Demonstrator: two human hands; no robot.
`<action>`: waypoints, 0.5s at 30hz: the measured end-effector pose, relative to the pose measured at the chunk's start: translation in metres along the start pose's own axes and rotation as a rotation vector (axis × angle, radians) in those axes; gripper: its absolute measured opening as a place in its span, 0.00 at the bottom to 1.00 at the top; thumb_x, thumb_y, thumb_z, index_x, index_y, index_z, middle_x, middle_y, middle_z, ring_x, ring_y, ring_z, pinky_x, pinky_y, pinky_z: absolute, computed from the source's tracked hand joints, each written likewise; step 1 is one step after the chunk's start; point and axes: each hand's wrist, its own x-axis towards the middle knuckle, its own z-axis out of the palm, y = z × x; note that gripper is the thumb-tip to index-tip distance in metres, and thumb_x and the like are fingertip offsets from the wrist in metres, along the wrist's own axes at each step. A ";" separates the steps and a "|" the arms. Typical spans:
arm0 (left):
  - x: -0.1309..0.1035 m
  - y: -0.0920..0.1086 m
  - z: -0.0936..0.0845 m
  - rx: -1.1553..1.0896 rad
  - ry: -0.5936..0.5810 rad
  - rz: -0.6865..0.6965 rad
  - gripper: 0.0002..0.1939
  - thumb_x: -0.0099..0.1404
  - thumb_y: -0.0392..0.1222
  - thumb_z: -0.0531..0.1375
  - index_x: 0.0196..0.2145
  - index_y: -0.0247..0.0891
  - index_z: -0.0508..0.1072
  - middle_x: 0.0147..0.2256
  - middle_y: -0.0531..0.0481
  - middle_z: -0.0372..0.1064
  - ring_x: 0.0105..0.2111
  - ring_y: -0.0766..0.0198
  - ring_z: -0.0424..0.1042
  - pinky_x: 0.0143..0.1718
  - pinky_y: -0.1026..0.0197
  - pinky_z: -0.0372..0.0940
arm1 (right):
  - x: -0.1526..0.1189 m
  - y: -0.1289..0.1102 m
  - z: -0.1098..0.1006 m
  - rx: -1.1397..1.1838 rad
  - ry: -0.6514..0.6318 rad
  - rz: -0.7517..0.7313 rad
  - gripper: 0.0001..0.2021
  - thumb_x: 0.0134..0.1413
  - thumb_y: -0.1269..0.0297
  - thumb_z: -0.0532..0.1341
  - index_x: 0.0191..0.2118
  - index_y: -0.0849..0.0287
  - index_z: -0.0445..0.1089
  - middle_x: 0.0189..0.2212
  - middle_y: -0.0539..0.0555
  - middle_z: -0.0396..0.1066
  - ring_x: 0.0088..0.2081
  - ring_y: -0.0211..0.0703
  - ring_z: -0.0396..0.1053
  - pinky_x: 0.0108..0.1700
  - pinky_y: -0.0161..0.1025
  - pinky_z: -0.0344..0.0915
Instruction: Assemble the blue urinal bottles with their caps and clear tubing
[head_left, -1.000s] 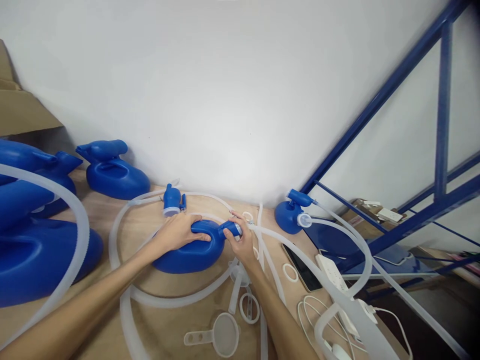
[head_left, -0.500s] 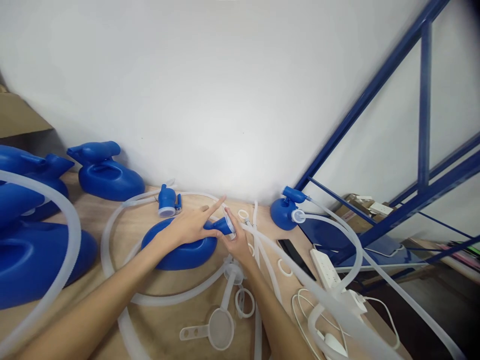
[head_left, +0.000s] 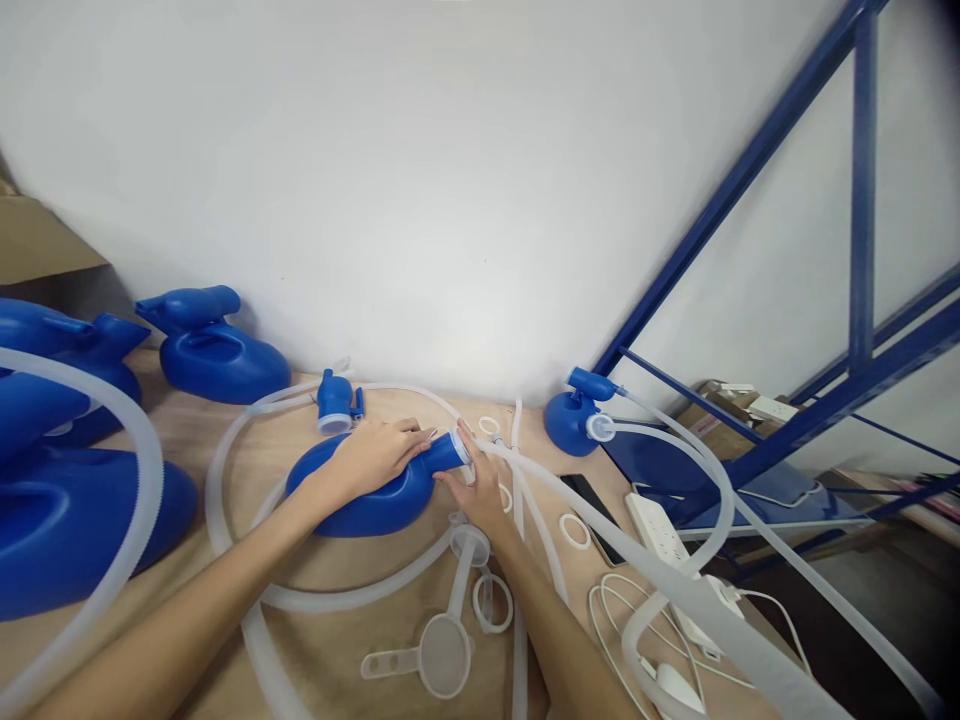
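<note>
A blue plastic bottle (head_left: pixel 386 510) lies on the wooden table in front of me, its neck pointing right. My left hand (head_left: pixel 379 458) rests over the top of its body, fingers curled round the part by the neck. At the mouth of the neck, my right hand (head_left: pixel 477 480) pinches the white ring or cap (head_left: pixel 459 446) between thumb and fingers. Just below my right hand lies a clear round cap with a strap (head_left: pixel 444 655). A small blue bottle top (head_left: pixel 334 402) stands behind my left hand.
More blue bottles (head_left: pixel 223 358) stand at left, another (head_left: pixel 571 422) at right with tubing attached. Translucent hoses (head_left: pixel 330 600) loop over the table. A black phone (head_left: pixel 592 515), power strip (head_left: pixel 661 535), white rings (head_left: pixel 575 532) and blue metal frame (head_left: pixel 712 220) are at right.
My left hand's fingers, spread before, have curled down onto the bottle near its neck. My right fingers have closed in around the neck's mouth. The view has shifted slightly.
</note>
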 end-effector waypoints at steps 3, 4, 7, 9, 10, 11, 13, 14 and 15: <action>0.000 0.000 0.003 0.022 -0.007 0.019 0.21 0.79 0.48 0.46 0.59 0.46 0.74 0.49 0.43 0.76 0.39 0.53 0.79 0.34 0.58 0.65 | 0.000 0.002 0.000 -0.027 0.000 -0.016 0.32 0.51 0.61 0.75 0.62 0.47 0.72 0.61 0.56 0.73 0.66 0.58 0.66 0.72 0.58 0.57; 0.000 0.000 0.004 0.014 -0.005 0.020 0.21 0.79 0.48 0.47 0.59 0.46 0.74 0.49 0.42 0.76 0.39 0.53 0.79 0.35 0.57 0.66 | 0.000 0.003 0.000 -0.031 0.000 -0.019 0.32 0.51 0.61 0.75 0.62 0.46 0.72 0.60 0.56 0.74 0.66 0.58 0.67 0.72 0.58 0.56; 0.001 -0.002 0.004 -0.030 0.000 0.034 0.20 0.79 0.48 0.48 0.59 0.46 0.74 0.48 0.42 0.76 0.39 0.53 0.79 0.37 0.57 0.67 | -0.001 0.005 0.000 -0.016 0.010 -0.004 0.31 0.50 0.62 0.75 0.61 0.46 0.73 0.59 0.55 0.75 0.65 0.59 0.68 0.72 0.59 0.55; 0.002 -0.003 0.003 -0.049 0.000 0.053 0.20 0.79 0.47 0.48 0.58 0.46 0.74 0.47 0.43 0.76 0.40 0.53 0.79 0.38 0.58 0.67 | -0.002 0.007 0.003 0.000 0.029 0.021 0.31 0.49 0.62 0.75 0.60 0.47 0.74 0.59 0.56 0.75 0.65 0.60 0.67 0.72 0.60 0.56; 0.002 -0.004 0.002 -0.052 0.000 0.064 0.19 0.79 0.47 0.48 0.59 0.45 0.74 0.46 0.43 0.76 0.40 0.53 0.79 0.38 0.58 0.67 | -0.003 0.007 0.005 0.017 0.041 0.041 0.30 0.50 0.62 0.75 0.60 0.47 0.74 0.59 0.56 0.75 0.66 0.60 0.66 0.71 0.60 0.58; 0.002 -0.004 0.001 -0.052 -0.003 0.072 0.19 0.79 0.47 0.48 0.59 0.45 0.74 0.45 0.43 0.76 0.40 0.53 0.79 0.38 0.58 0.67 | -0.004 0.008 0.007 0.045 0.053 0.066 0.29 0.51 0.61 0.74 0.61 0.48 0.74 0.60 0.57 0.74 0.66 0.60 0.66 0.70 0.59 0.60; 0.002 -0.005 0.000 -0.037 -0.012 0.075 0.20 0.79 0.46 0.48 0.59 0.45 0.73 0.43 0.43 0.77 0.38 0.52 0.79 0.37 0.58 0.67 | -0.006 0.008 0.013 0.123 0.075 0.128 0.28 0.55 0.58 0.71 0.62 0.49 0.72 0.62 0.59 0.72 0.67 0.59 0.64 0.68 0.58 0.64; 0.002 -0.005 -0.001 -0.029 -0.016 0.067 0.20 0.79 0.46 0.48 0.59 0.44 0.74 0.43 0.43 0.77 0.38 0.52 0.79 0.36 0.57 0.67 | -0.007 0.008 0.015 0.161 0.077 0.158 0.28 0.56 0.57 0.71 0.63 0.50 0.71 0.63 0.59 0.71 0.68 0.58 0.63 0.67 0.57 0.65; 0.002 -0.005 -0.001 -0.029 -0.017 0.056 0.20 0.79 0.46 0.47 0.58 0.43 0.74 0.43 0.42 0.77 0.39 0.51 0.79 0.37 0.56 0.67 | -0.008 0.007 0.017 0.191 0.074 0.185 0.29 0.57 0.56 0.70 0.64 0.50 0.70 0.64 0.60 0.70 0.68 0.58 0.63 0.67 0.57 0.65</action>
